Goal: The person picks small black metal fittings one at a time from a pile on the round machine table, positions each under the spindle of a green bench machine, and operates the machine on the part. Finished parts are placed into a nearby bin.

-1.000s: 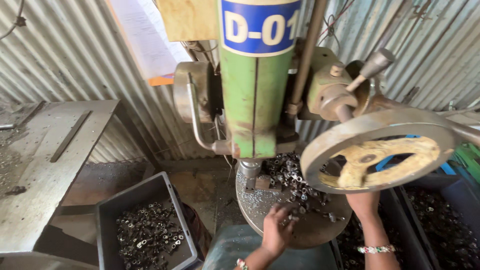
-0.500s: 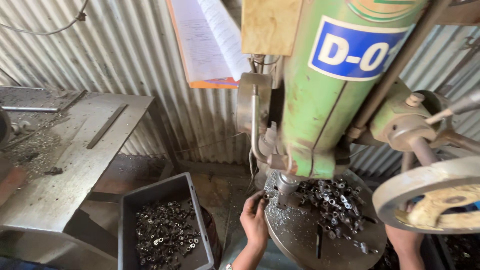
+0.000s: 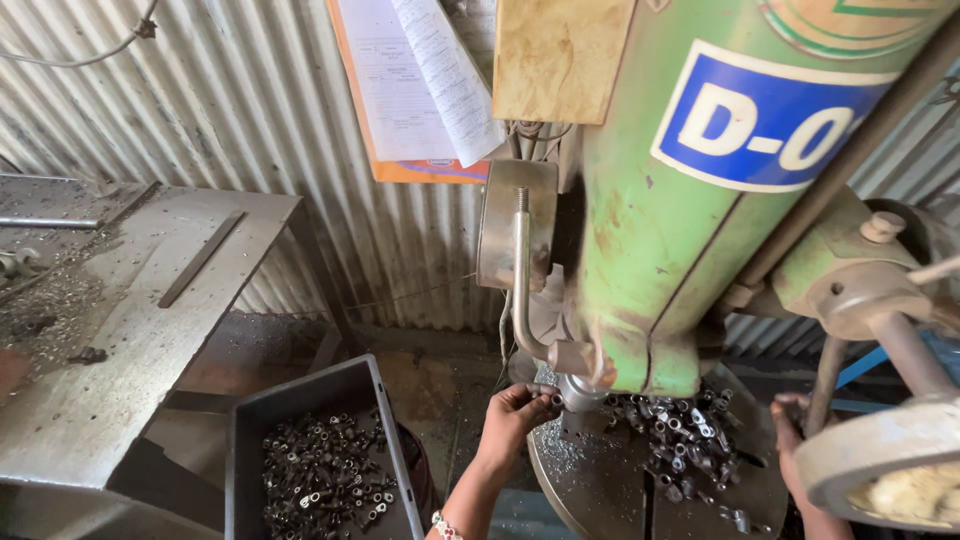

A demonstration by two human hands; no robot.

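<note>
A bin (image 3: 310, 450) of small parts (image 3: 325, 480) sits left of the drill table (image 3: 600, 480).

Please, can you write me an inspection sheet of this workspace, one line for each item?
Surface: round metal machine table under the green drill press, with metal shavings on it.
Job's things: heap of small metal parts on the round table; left hand holds something small at the spindle, too small to tell what.
Clutter: grey bin with small metal parts; flat bar and shavings on the metal bench.
Hands: left hand at the spindle; right hand at the table's edge, partly hidden by the handwheel.
Cables: one wire along the wall.
Surroundings: corrugated metal wall; orange clipboard with papers.
</note>
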